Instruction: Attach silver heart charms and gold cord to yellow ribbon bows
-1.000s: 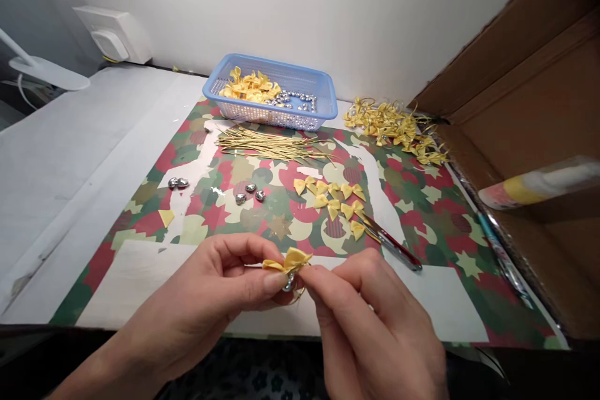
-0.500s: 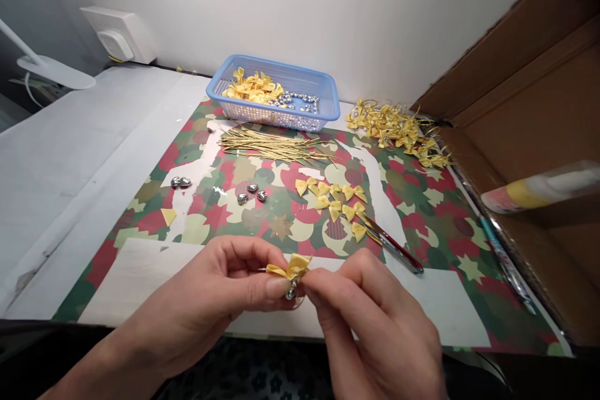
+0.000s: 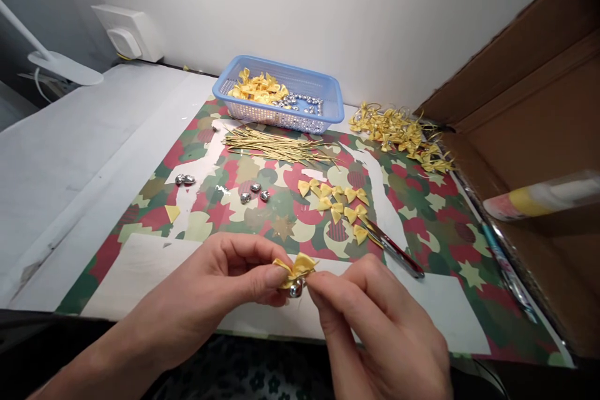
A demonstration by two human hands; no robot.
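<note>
Yellow bow (image 3: 304,264) is held up between both hands, over the near white paper strip (image 3: 135,269). Its long axis is laid roughly crosswise, left to right; loops are pointed to either side, the right one tipped upward. A silver bead (image 3: 295,289) is hung just below the bow's middle, on the near side.

Left hand (image 3: 220,281): bow's left part pinched by thumb and forefinger. Right hand (image 3: 379,319): thumb and forefinger pressed together at bow's right edge; whatever is gripped there is hidden.

Textures: bow satiny, folded; bead rounded, mirror-bright. Beyond, thin gold cords (image 3: 272,145) are bundled crosswise, stiff and straight. Small flat bows (image 3: 337,211) are spread in loose rows on patterned paper (image 3: 431,212), near a slim metal tool (image 3: 394,249). Perforated blue plastic basket (image 3: 309,81) is filled partly with yellow bows and silver beads.
</note>
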